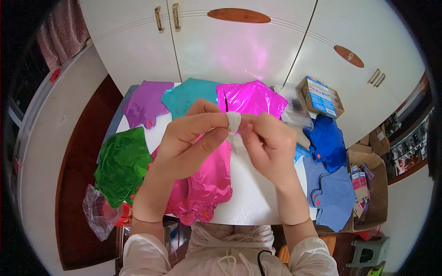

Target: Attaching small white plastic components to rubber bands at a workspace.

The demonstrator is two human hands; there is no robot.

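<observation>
Both of my hands meet above the middle of the table (pixel 253 193), pinching a small, soft-looking white strip (pixel 234 122) between them. My left hand (pixel 184 145) has its thumb and index finger at the strip's left side; my right hand (pixel 271 145) grips the other side with bent fingers. Whether the strip wraps a fingertip, I cannot tell. Beneath my left hand and forearm lie shiny pink foil sheets (pixel 209 177) with rounded, red-dotted tabs. Green foil sheets (pixel 122 161) are left of them. Purple (pixel 147 101), teal (pixel 191 94) and magenta foil sheets (pixel 253 101) line the back.
Dark blue sheets (pixel 330 145) and grey-blue sheets (pixel 336 195) lie at the right. Behind them stand a clear plastic box (pixel 297 108) and a blue carton (pixel 321 96) in a cardboard tray. A cardboard box (pixel 375 198) with small packages is beside the table; white cabinets (pixel 239 50) close off the back.
</observation>
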